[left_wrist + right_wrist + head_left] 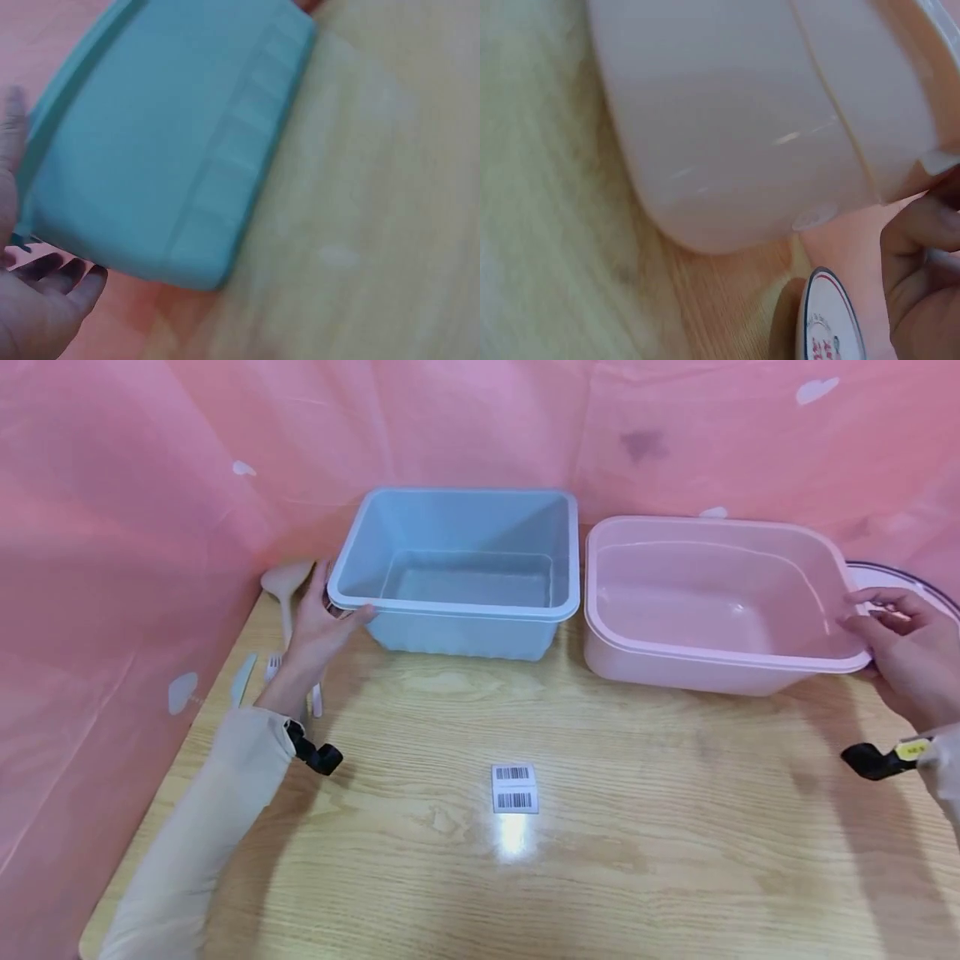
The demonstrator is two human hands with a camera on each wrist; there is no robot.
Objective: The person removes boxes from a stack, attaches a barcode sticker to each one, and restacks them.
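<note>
A blue plastic basin (465, 631) stands on the wooden table at the back, its inside bare. At its front left corner my left hand (318, 631) grips the rim, thumb on the front edge and fingers round the left end; the left wrist view shows the fingers (56, 289) below the rim. To the right stands a pink plastic basin (690, 672), also bare inside. My right hand (918, 652) pinches its right rim, thumb toward the inside; the other fingers are partly hidden. The basin's outer wall (720, 135) fills much of the right wrist view.
A large spoon (283, 581), a fork (273, 667) and a knife (242, 679) lie at the left, partly behind my arm. A white plate (829, 322) with a dark rim lies beyond the pink basin. A barcode label (514, 789) is mid-table. Pink cloth (480, 427) hangs behind.
</note>
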